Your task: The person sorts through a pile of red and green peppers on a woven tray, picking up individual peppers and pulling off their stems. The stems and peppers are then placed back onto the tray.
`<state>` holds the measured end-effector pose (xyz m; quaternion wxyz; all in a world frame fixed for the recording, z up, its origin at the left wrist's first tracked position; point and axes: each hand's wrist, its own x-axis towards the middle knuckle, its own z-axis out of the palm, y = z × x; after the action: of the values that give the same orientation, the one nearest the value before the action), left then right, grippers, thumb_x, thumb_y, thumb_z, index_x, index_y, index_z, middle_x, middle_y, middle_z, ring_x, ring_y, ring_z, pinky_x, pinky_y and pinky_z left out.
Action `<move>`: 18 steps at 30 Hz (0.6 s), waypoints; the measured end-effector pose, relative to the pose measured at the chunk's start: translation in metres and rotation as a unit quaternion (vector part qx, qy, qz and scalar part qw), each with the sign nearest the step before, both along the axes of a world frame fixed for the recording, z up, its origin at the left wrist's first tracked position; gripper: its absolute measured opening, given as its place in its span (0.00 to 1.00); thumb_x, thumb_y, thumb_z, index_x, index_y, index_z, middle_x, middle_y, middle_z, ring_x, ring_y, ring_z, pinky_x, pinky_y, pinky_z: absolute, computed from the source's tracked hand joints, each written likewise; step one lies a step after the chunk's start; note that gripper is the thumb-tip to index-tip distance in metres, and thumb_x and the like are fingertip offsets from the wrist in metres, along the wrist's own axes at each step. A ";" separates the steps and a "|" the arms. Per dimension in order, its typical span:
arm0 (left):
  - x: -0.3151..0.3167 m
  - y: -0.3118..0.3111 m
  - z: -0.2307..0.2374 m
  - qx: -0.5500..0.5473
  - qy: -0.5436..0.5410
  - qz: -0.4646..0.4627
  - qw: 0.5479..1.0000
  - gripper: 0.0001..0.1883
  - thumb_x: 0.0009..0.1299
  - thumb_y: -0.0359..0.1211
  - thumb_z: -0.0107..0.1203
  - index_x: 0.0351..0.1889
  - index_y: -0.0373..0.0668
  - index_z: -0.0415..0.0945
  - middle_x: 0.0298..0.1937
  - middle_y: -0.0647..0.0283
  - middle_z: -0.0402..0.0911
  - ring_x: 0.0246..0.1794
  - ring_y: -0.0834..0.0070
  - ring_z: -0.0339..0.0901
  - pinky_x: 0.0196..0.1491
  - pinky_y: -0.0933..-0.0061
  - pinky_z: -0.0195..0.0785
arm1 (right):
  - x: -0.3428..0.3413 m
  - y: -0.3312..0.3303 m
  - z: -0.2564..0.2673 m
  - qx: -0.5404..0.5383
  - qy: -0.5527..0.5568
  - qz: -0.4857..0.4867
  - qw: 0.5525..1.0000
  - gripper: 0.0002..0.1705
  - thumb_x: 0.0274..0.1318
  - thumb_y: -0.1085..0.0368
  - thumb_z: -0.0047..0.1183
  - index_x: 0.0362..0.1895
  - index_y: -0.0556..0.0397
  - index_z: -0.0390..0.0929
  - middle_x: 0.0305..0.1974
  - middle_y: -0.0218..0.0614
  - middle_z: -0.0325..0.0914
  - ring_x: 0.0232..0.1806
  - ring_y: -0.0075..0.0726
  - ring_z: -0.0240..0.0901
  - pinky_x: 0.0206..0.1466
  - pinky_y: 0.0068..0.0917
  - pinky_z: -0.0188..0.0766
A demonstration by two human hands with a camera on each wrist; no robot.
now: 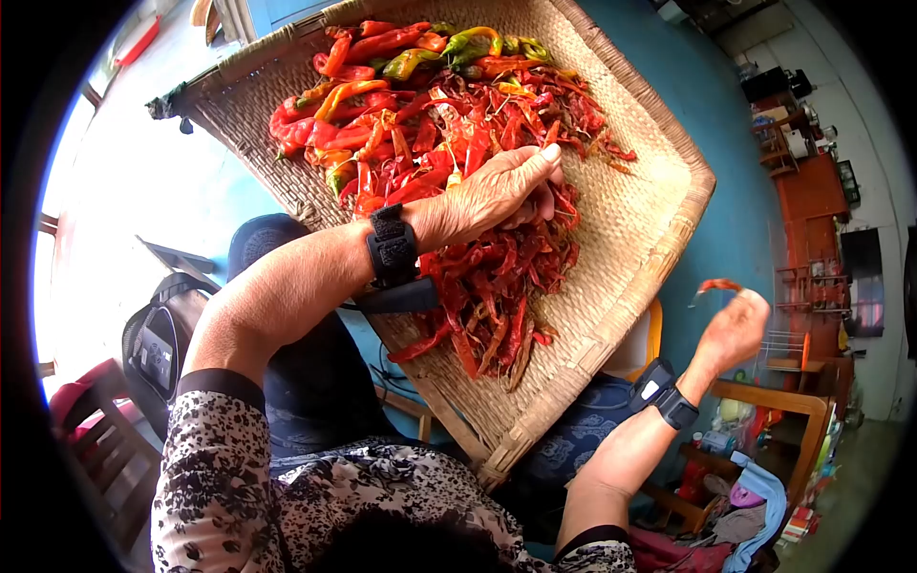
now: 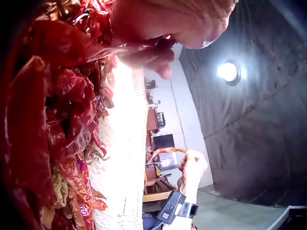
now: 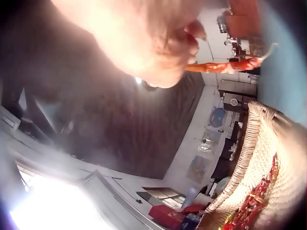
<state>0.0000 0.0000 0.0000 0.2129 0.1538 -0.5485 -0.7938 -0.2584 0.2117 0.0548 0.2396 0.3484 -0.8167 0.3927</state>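
My right hand (image 1: 734, 332) is raised beyond the right edge of the woven tray (image 1: 626, 239), pinching one thin, wrinkled red chili pepper (image 1: 718, 285). The pepper's pale stem end points away from the fingers in the right wrist view, its orange-red body (image 3: 223, 66) sticking out sideways. Over the heap of red chili peppers (image 1: 497, 286) lies my left hand (image 1: 501, 188), thumb stretched forward and fingers curled underneath. In the left wrist view its fingers (image 2: 160, 60) are close beside shiny red peppers (image 2: 67, 43); I cannot tell whether they hold one.
Fresher, plumper peppers (image 1: 382, 48), some green or orange, fill the tray's far left part. The tray has a raised bound rim (image 1: 688, 205) and sits over the person's knees. A wooden chair (image 1: 812, 406) with cloths and bags stands at the lower right, above a blue floor (image 1: 702, 115).
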 end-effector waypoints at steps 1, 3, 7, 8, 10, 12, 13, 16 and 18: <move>0.000 0.000 0.000 -0.003 -0.004 0.011 1.000 0.20 0.76 0.52 0.41 0.42 0.44 0.69 0.28 0.69 0.74 0.22 0.86 0.62 0.26 0.84 0.58 | 0.001 -0.001 0.000 0.072 0.005 0.007 0.997 0.10 0.62 0.61 0.49 0.34 0.54 0.74 0.36 0.41 0.82 0.31 0.47 0.78 0.35 0.37 0.74; -0.001 0.002 0.002 -0.014 -0.013 0.021 1.000 0.20 0.76 0.52 0.41 0.41 0.45 0.70 0.27 0.69 0.74 0.21 0.86 0.62 0.26 0.85 0.57 | 0.006 -0.007 -0.011 0.228 0.159 -0.083 0.957 0.09 0.59 0.63 0.52 0.35 0.55 0.77 0.36 0.43 0.77 0.38 0.53 0.73 0.40 0.37 0.70; -0.001 0.012 0.007 -0.091 -0.022 -0.076 0.993 0.18 0.77 0.48 0.44 0.39 0.44 0.72 0.29 0.73 0.75 0.25 0.89 0.65 0.28 0.84 0.60 | 0.042 -0.041 -0.008 0.044 -0.081 0.215 0.972 0.14 0.59 0.62 0.56 0.45 0.58 0.78 0.39 0.37 0.76 0.39 0.33 0.73 0.44 0.27 0.70; -0.002 0.013 0.007 -0.106 -0.031 -0.086 0.990 0.18 0.77 0.48 0.44 0.39 0.44 0.72 0.29 0.73 0.75 0.26 0.88 0.65 0.29 0.84 0.60 | 0.054 -0.049 -0.011 0.022 -0.177 0.304 0.936 0.16 0.60 0.61 0.57 0.47 0.59 0.77 0.38 0.30 0.74 0.37 0.24 0.71 0.43 0.21 0.69; -0.003 0.018 0.006 -0.129 -0.046 -0.108 0.985 0.17 0.76 0.47 0.44 0.39 0.42 0.73 0.28 0.72 0.75 0.25 0.87 0.67 0.27 0.83 0.62 | 0.093 -0.062 -0.003 0.067 -0.307 0.357 0.880 0.19 0.58 0.61 0.59 0.50 0.59 0.76 0.37 0.28 0.74 0.36 0.17 0.68 0.41 0.16 0.67; -0.002 0.020 0.006 -0.150 -0.056 -0.130 0.978 0.17 0.76 0.45 0.44 0.41 0.41 0.74 0.27 0.71 0.75 0.23 0.85 0.68 0.25 0.81 0.64 | 0.107 -0.075 -0.015 0.064 -0.352 0.424 0.832 0.14 0.60 0.63 0.57 0.45 0.60 0.77 0.30 0.25 0.74 0.31 0.17 0.68 0.36 0.15 0.67; -0.001 0.020 0.007 -0.162 -0.063 -0.140 0.975 0.17 0.76 0.44 0.45 0.42 0.40 0.74 0.26 0.71 0.75 0.23 0.85 0.68 0.25 0.80 0.64 | 0.113 -0.080 -0.020 0.061 -0.371 0.452 0.809 0.12 0.61 0.64 0.56 0.42 0.60 0.77 0.28 0.24 0.73 0.29 0.17 0.68 0.34 0.15 0.67; 0.003 0.017 0.007 -0.169 -0.078 -0.139 0.973 0.17 0.76 0.43 0.46 0.43 0.38 0.75 0.27 0.69 0.76 0.23 0.84 0.70 0.26 0.79 0.67 | 0.121 -0.085 -0.017 0.067 -0.344 0.440 0.826 0.09 0.62 0.65 0.55 0.39 0.59 0.77 0.25 0.24 0.73 0.26 0.17 0.68 0.31 0.17 0.67; 0.005 0.016 0.008 -0.191 -0.070 -0.127 0.971 0.17 0.76 0.43 0.47 0.43 0.37 0.76 0.27 0.69 0.76 0.23 0.83 0.71 0.27 0.78 0.68 | 0.110 -0.080 -0.017 0.015 -0.306 0.404 0.862 0.09 0.64 0.64 0.53 0.37 0.58 0.76 0.26 0.27 0.74 0.25 0.17 0.66 0.28 0.17 0.65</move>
<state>0.0047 0.0160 0.0075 0.0968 0.0948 -0.7185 -0.6822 -0.1480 0.1314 0.0379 -0.2068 0.5136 -0.6424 0.5299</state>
